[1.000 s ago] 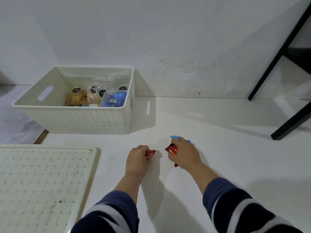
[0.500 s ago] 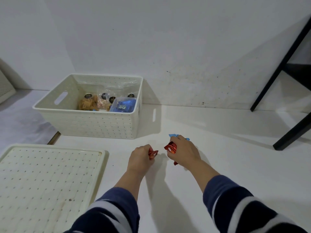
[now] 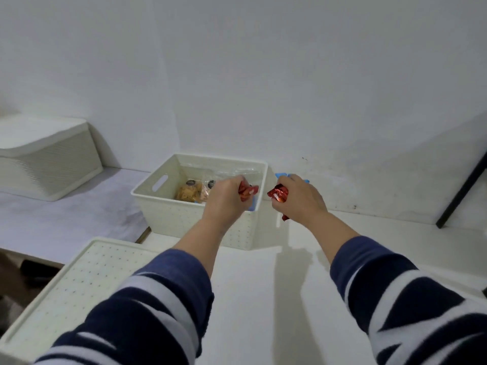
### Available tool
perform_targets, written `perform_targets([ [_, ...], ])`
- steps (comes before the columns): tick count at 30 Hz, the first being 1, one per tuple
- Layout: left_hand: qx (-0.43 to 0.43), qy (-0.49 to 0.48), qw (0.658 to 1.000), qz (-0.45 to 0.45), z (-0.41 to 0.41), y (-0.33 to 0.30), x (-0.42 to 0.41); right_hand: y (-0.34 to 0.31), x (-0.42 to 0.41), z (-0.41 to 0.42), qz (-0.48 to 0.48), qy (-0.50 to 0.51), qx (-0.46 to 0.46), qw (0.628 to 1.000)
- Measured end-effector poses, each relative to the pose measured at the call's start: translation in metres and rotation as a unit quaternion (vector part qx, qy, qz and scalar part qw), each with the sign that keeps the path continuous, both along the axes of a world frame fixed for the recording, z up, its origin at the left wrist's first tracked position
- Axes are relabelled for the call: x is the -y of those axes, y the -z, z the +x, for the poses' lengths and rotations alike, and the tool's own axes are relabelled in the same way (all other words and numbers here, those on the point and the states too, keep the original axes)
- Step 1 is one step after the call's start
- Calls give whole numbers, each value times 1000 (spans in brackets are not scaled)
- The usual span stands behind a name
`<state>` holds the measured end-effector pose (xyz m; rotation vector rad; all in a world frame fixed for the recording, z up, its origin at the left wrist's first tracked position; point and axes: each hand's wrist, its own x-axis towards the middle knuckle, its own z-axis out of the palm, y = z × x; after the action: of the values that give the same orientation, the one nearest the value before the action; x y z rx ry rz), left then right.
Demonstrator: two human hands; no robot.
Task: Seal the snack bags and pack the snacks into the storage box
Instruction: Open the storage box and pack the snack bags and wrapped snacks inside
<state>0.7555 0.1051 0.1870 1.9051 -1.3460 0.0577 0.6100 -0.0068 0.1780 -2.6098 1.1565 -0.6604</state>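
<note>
Head view: two hands, left hand (image 3: pixel 226 197) gripping one red snack (image 3: pixel 247 191); right hand (image 3: pixel 299 198) gripping red snacks (image 3: pixel 278 194), count unclear.

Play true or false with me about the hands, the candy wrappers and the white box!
1. The left hand grips a red foil snack. True.
2. The white perforated storage box holds nothing. False: bagged snacks lie inside.
3. The right hand grips red foil snacks. True.
4. The flat white perforated lid sits on the box. False: it lies beside it, nearer the person.
</note>
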Motion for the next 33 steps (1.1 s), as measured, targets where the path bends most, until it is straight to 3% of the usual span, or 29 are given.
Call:
perform_targets([
  [8, -5, -44, 999, 8, 138, -30, -1, -33, -13, 133, -7, -51, 13, 999],
  [17, -108, 18, 988, 112, 271, 38, 40, 40, -3, 272, 131, -5, -73, 989],
  [24, -88, 84, 962, 243, 311, 80, 56, 65, 1, 305, 265, 4, -94, 960],
  [33, 14, 116, 951, 287, 300, 64, 32, 44, -25, 285, 228, 31, -155, 961],
])
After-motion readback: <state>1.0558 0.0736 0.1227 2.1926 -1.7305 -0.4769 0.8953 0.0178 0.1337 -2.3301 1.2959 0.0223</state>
